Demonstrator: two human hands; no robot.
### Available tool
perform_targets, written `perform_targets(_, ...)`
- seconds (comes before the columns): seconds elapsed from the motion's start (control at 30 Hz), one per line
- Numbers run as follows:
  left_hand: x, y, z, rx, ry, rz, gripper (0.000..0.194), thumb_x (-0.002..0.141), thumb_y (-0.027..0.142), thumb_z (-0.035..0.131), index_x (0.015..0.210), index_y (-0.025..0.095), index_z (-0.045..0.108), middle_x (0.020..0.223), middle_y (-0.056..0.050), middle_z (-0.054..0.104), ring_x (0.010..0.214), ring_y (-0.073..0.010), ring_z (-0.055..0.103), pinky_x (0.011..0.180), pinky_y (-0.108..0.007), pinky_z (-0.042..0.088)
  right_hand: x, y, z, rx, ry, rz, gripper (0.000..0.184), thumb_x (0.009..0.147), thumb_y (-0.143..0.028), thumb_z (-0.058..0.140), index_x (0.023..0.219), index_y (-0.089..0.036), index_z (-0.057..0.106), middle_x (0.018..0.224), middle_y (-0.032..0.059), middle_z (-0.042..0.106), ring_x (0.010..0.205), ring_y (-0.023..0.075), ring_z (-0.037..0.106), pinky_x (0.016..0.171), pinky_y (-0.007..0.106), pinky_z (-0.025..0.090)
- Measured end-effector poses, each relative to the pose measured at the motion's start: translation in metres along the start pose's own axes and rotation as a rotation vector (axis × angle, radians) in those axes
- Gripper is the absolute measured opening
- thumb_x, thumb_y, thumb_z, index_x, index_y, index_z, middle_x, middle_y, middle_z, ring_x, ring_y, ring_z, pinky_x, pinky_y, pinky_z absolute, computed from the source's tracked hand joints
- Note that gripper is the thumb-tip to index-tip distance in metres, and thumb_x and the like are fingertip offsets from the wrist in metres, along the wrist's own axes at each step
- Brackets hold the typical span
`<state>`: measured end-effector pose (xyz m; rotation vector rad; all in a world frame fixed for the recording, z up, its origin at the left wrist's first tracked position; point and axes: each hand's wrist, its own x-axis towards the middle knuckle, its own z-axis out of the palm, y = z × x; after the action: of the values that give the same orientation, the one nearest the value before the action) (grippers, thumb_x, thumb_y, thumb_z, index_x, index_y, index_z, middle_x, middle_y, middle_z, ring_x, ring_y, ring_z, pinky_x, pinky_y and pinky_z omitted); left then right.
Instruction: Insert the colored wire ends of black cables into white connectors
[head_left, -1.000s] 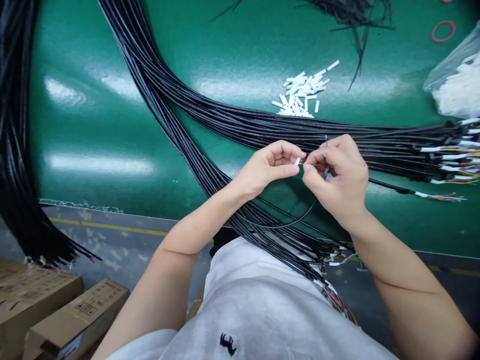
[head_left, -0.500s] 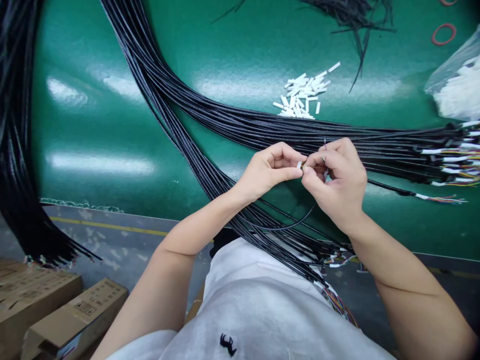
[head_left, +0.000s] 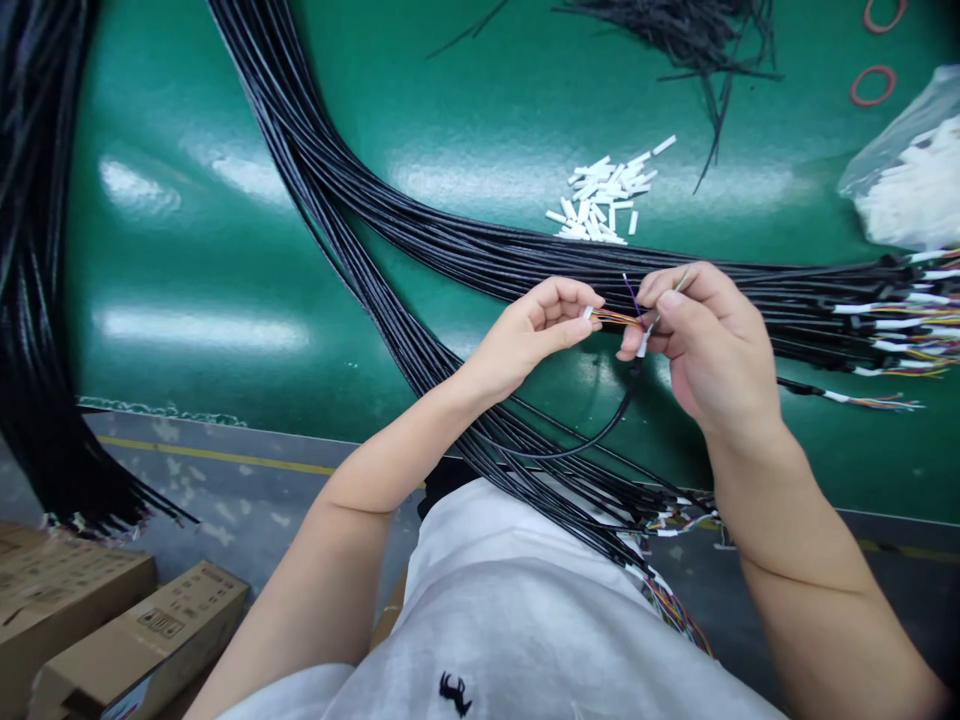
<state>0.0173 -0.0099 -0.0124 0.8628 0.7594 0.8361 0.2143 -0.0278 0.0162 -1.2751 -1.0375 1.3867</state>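
Between thumb and fingertips, my left hand [head_left: 544, 330] pinches a small white connector [head_left: 588, 313]. Thin coloured wires [head_left: 619, 317] run from it to the right, into the end of a black cable [head_left: 624, 400] with a white sleeve [head_left: 643, 343]. My right hand [head_left: 716, 335] is closed, its thumb and forefinger on a greenish wire [head_left: 682, 280] of that cable. A loose purple wire [head_left: 630, 288] sticks up beside its fingers. The cable curves down and left into a bundle of black cables [head_left: 420, 350] under my left forearm.
A second black cable bundle [head_left: 450, 230] crosses the green table [head_left: 180, 260], its coloured wire ends at right. Beyond it lie a pile of short white tubes [head_left: 600, 200], black strips [head_left: 682, 40], red rings [head_left: 873, 86] and a plastic bag of white pieces [head_left: 911, 180]. Cardboard boxes [head_left: 150, 630] stand lower left.
My right hand has moved right, away from the connector, and its grip now shows on the greenish wire. The coloured wires between the hands have come into view. My left hand keeps its pinch.
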Motion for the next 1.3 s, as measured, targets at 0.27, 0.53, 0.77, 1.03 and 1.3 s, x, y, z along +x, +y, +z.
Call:
perform_targets(0.27,0.002,-0.003,0.0,-0.016,0.005,0.019,0.034,0.076,0.039,0.091,0.096,0.022,0.069,0.094,0.001,0.067,0.091,-0.0088,0.063,0.093,-0.023,0.053,0.001,0.001,0.001,0.017,-0.081,-0.011,0.025,0.089,-0.042,0.078,0.084,-0.024,0.062,0.083,-0.0033,0.059,0.054,0.0082,0.06,0.05,0.024,0.056)
perform_targets(0.53,0.002,-0.002,0.003,0.045,-0.057,0.025,0.035,0.081,0.046,0.085,0.097,0.023,0.064,0.094,0.001,0.06,0.085,-0.0093,0.056,0.084,-0.025,0.05,-0.003,0.005,-0.002,-0.234,-0.113,-0.145,0.012,0.093,-0.029,0.073,0.085,-0.025,0.065,0.063,-0.0072,0.057,0.047,0.009,0.054,0.05,0.026,0.051)
perform_targets(0.77,0.0,-0.002,0.003,0.257,-0.006,0.153,0.026,0.084,0.036,0.079,0.095,0.022,0.061,0.088,0.001,0.057,0.077,-0.0096,0.05,0.072,-0.025,0.044,-0.002,-0.004,-0.007,-0.259,-0.205,-0.233,0.019,0.093,-0.03,0.073,0.08,-0.024,0.062,0.092,-0.0024,0.061,0.059,0.0092,0.068,0.057,0.027,0.057)
perform_targets(1.03,0.001,-0.003,0.002,0.284,0.017,0.155,0.021,0.087,0.039,0.074,0.094,0.021,0.065,0.085,0.001,0.058,0.075,-0.0095,0.05,0.069,-0.025,0.043,-0.01,-0.006,0.002,-0.561,-0.064,-0.493,0.016,0.09,-0.011,0.066,0.088,-0.026,0.071,0.085,-0.0001,0.07,0.062,0.0134,0.067,0.05,0.028,0.049)
perform_targets(1.3,0.003,-0.004,0.0,0.214,-0.013,0.218,0.019,0.091,0.035,0.073,0.095,0.019,0.064,0.089,0.001,0.06,0.08,-0.0079,0.056,0.074,-0.022,0.049,-0.008,0.004,0.001,-0.867,0.06,-0.75,0.024,0.091,-0.006,0.059,0.091,-0.027,0.069,0.086,0.0006,0.07,0.061,0.0146,0.064,0.054,0.031,0.052)
